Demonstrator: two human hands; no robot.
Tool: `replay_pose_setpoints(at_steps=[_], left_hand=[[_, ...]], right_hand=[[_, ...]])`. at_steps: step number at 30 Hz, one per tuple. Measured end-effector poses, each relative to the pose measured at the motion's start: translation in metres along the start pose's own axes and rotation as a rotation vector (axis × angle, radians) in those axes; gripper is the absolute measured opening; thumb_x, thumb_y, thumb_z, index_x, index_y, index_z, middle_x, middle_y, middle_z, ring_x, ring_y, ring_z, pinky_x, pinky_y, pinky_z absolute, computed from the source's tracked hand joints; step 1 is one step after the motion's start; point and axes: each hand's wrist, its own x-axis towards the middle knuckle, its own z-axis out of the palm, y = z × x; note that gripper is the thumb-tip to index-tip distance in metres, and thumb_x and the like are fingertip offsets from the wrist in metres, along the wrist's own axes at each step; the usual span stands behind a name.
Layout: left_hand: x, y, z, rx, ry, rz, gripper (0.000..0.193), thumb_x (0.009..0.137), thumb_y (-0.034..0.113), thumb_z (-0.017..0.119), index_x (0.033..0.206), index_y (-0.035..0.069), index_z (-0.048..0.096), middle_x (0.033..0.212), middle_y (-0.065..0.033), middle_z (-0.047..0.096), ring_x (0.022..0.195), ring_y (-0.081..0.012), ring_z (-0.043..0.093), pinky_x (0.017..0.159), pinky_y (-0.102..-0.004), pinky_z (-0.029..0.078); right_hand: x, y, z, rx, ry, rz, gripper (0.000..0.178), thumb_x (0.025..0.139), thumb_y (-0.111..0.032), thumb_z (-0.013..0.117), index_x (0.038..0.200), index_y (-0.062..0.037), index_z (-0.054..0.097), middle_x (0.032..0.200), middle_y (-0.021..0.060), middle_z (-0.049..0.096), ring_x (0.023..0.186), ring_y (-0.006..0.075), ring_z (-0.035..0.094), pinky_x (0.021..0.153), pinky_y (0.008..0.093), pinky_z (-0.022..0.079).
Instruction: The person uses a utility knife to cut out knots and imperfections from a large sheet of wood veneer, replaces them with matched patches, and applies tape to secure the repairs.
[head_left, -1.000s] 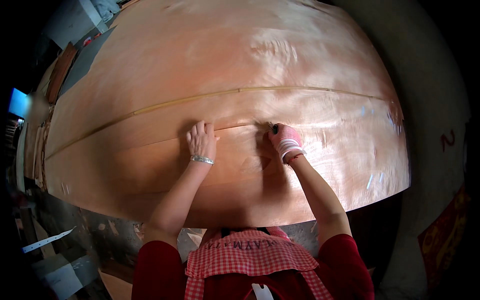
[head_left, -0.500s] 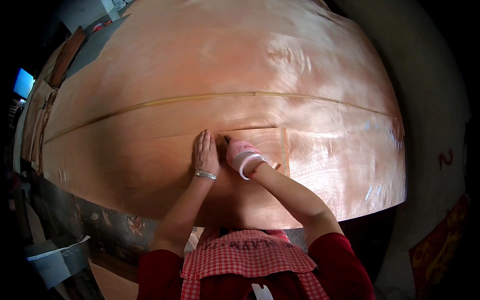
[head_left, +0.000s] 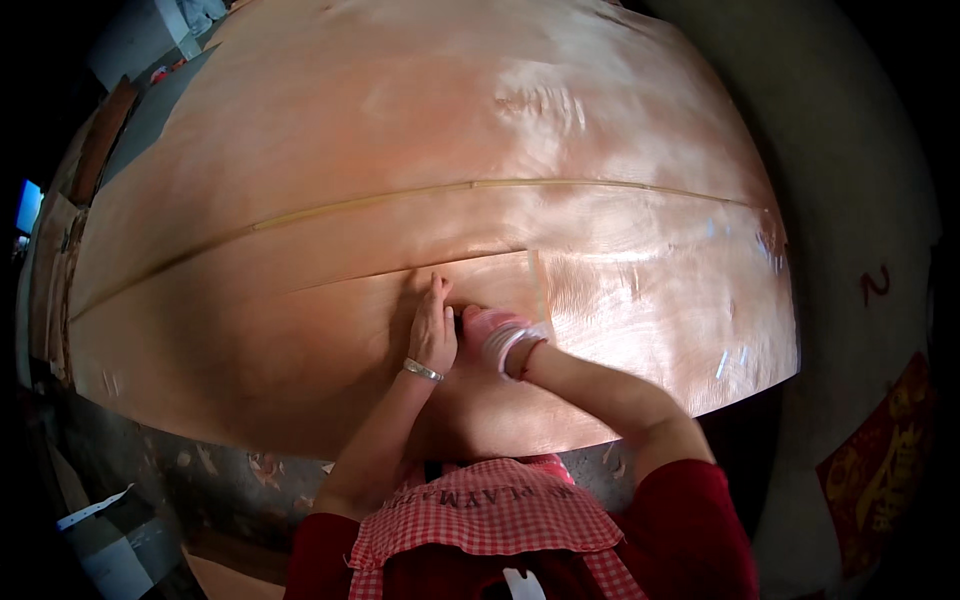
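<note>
Fingertips hidden, the pink-and-white-gloved right hand (head_left: 492, 330) gripped what? Impossible to tell! The bare left hand (head_left: 435, 335), fingers stretched and together, touched the thin brown wood sheet (head_left: 500, 281), nearside of the slender yellow strip (head_left: 475, 184).

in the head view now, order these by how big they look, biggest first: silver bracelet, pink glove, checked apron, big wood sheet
1. Big wood sheet
2. Checked apron
3. Pink glove
4. Silver bracelet

A head-worn fisheye looks down closely over the wooden sheet (head_left: 400, 120).
</note>
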Motion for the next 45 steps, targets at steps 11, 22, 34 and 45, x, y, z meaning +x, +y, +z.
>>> replay_pose_setpoints(at_steps=[11, 22, 34, 45], left_hand=[[-0.001, 0.004, 0.016, 0.572, -0.098, 0.220, 0.045, 0.075, 0.011, 0.058, 0.116, -0.005, 0.046, 0.124, -0.0215, 0.041, 0.116, -0.0358, 0.038, 0.100, -0.0413, 0.032], [0.001, 0.005, 0.019, 0.627, -0.120, 0.207, 0.042, 0.080, 0.016, 0.052, 0.116, -0.005, 0.046, 0.127, -0.0185, 0.041, 0.118, -0.0318, 0.038, 0.099, -0.0372, 0.033], [-0.001, -0.002, 0.022, 0.650, -0.081, 0.194, 0.041, 0.080, 0.012, 0.049, 0.117, -0.004, 0.047, 0.127, -0.0167, 0.042, 0.121, -0.0294, 0.037, 0.099, -0.0376, 0.033], [-0.004, -0.006, 0.023, 0.696, -0.113, 0.179, 0.044, 0.080, 0.017, 0.051, 0.119, -0.004, 0.047, 0.129, -0.0146, 0.042, 0.121, -0.0285, 0.037, 0.097, -0.0376, 0.035]], right_hand=[[0.017, 0.119, -0.054, -0.604, -0.131, -0.268, 0.020, 0.084, -0.023, 0.051, 0.098, -0.0096, 0.057, 0.082, 0.0093, 0.065, 0.077, 0.0263, 0.064, 0.058, 0.0396, 0.050], [-0.021, 0.158, -0.049, 0.598, -0.349, 0.516, 0.037, 0.090, -0.034, 0.035, 0.075, -0.0026, 0.048, 0.055, 0.0081, 0.046, 0.037, 0.0203, 0.041, 0.036, 0.0362, 0.042], [-0.012, 0.144, -0.082, 0.331, -0.258, 0.351, 0.033, 0.090, -0.033, 0.037, 0.080, -0.0038, 0.049, 0.059, 0.0139, 0.052, 0.049, 0.0254, 0.055, 0.047, 0.0376, 0.045], [0.087, -0.001, -0.087, -0.436, -0.087, -0.503, 0.024, 0.084, -0.029, 0.051, 0.098, -0.0102, 0.057, 0.086, 0.0121, 0.063, 0.086, 0.0310, 0.060, 0.072, 0.0402, 0.048]])
